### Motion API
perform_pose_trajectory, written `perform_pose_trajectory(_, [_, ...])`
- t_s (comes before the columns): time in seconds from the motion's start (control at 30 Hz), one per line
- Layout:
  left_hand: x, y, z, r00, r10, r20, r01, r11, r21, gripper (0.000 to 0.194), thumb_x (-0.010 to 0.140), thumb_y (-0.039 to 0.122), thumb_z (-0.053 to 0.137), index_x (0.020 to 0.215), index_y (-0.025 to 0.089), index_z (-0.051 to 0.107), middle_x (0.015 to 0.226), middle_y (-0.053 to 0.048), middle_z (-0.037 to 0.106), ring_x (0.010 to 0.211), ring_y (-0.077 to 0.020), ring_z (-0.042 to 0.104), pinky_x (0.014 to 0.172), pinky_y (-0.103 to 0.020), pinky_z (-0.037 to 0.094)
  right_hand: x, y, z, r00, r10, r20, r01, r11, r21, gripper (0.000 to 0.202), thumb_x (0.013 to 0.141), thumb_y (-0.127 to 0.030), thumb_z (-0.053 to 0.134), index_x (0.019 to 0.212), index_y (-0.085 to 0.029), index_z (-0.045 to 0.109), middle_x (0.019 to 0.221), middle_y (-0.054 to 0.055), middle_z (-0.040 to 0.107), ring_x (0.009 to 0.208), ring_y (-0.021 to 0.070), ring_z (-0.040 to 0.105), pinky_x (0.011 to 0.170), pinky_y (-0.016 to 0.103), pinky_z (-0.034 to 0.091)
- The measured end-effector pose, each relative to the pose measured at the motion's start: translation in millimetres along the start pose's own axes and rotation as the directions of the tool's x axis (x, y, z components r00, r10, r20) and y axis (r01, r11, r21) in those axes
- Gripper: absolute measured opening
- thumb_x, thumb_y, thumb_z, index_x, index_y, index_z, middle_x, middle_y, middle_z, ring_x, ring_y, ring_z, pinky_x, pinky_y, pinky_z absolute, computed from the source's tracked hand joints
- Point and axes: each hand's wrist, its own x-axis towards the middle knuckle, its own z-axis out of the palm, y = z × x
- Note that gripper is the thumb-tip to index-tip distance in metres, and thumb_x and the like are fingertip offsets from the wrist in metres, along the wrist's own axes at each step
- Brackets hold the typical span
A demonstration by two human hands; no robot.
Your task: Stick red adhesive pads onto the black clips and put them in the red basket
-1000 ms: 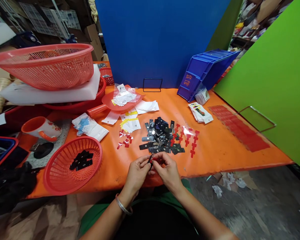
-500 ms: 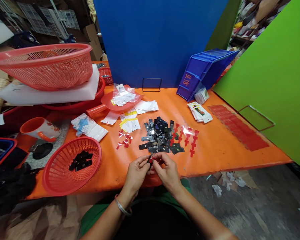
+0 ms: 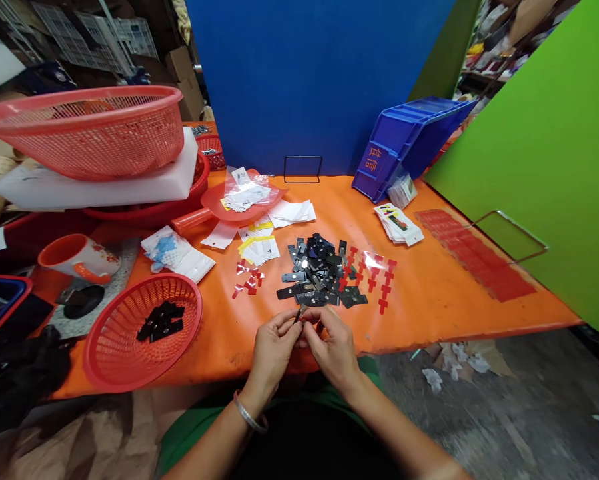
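A blue panel [image 3: 319,87] stands across the top of the frame and a green panel [image 3: 544,133] slants in at the right, behind an orange tabletop [image 3: 429,293].

At the lower centre, the left hand [image 3: 273,348] and right hand [image 3: 337,343] meet over the near edge of the tabletop. The left fingers are pinched on a small dark piece [image 3: 299,314]; the right fingers are closed on it too, from the other side. A trace of red shows between the fingertips, too small to tell what it is or how it sits on the piece.

Just beyond the hands, at the centre, lies a heap of black pieces [image 3: 322,267]. Red tabs [image 3: 373,285] stand in rows at its right edge, and loose red bits [image 3: 252,287] lie to its left. In the lower left, a red basket [image 3: 104,357] holds a few more black parts [image 3: 162,322].

The step in hand seems to be close fingertip work on a single piece, not yet finished, since both hands are on it. The next move appears to call for a firm left pinch and small, careful pressure from the right thumb and forefinger, with the piece square between them.
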Motion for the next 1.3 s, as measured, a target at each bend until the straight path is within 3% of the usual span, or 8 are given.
perform_pose_trajectory(0.23, [2.3,-3.5,-1.2,0.996,0.08,-0.047,-0.079,0.996,0.037,0.035,0.07,0.032,0.071,0.097,0.011,0.067,0.092,-0.009,0.072,0.074,-0.0186,0.068,0.066,-0.026,0.056,-5.3,-1.9,-0.7,0.971,-0.238,-0.011,0.237,0.97,-0.061,0.023,0.085,-0.01,0.049,0.099,-0.023,0.06,0.09,0.006,0.066,0.084,0.021,0.055,0.074,0.037,0.047])
perform_pose_trajectory(0.4, [1.2,-1.8,-1.7,0.996,0.081,-0.044,-0.077,0.994,0.076,0.035,0.071,0.031,0.07,0.099,0.011,0.065,0.086,-0.008,0.072,0.068,-0.0172,0.068,0.06,-0.025,0.056,-1.8,0.0,-5.1,0.963,-0.242,-0.115,0.225,0.964,-0.144,0.023,0.085,-0.014,0.052,0.099,-0.025,0.065,0.122,0.01,0.053,0.099,0.0237,0.053,0.083,0.043,0.048])
perform_pose_trajectory(0.53, [-0.7,-1.7,0.6,0.998,0.058,-0.033,-0.055,0.995,0.078,0.035,0.072,0.03,0.069,0.099,0.01,0.064,0.08,-0.008,0.072,0.066,-0.0177,0.068,0.061,-0.026,0.056,4.1,2.6,-6.3,0.967,-0.2,-0.158,0.188,0.978,-0.09,0.017,0.085,-0.015,0.052,0.095,-0.021,0.066,0.112,0.012,0.052,0.09,0.0204,0.056,0.078,0.038,0.051])
perform_pose_trajectory(0.83, [-4.0,-0.4,5.0,0.999,0.036,-0.023,-0.035,0.999,0.025,0.035,0.07,0.031,0.07,0.098,0.009,0.064,0.076,-0.006,0.071,0.062,-0.016,0.067,0.06,-0.026,0.056,6.5,1.8,-5.1,0.958,-0.215,-0.189,0.193,0.973,-0.128,0.013,0.083,-0.013,0.055,0.09,-0.018,0.065,0.098,0.011,0.057,0.095,0.0221,0.057,0.08,0.04,0.05])
perform_pose_trajectory(1.3, [-8.8,-4.1,8.3,0.998,0.046,-0.049,-0.045,0.999,0.016,0.04,0.07,0.033,0.07,0.102,0.009,0.062,0.082,-0.008,0.072,0.066,-0.0177,0.067,0.062,-0.028,0.055,8.7,-9.1,-4.5,0.968,-0.128,-0.214,0.111,0.99,-0.091,0.011,0.08,-0.01,0.055,0.081,-0.018,0.062,0.092,0.009,0.059,0.089,0.0199,0.058,0.073,0.033,0.049])
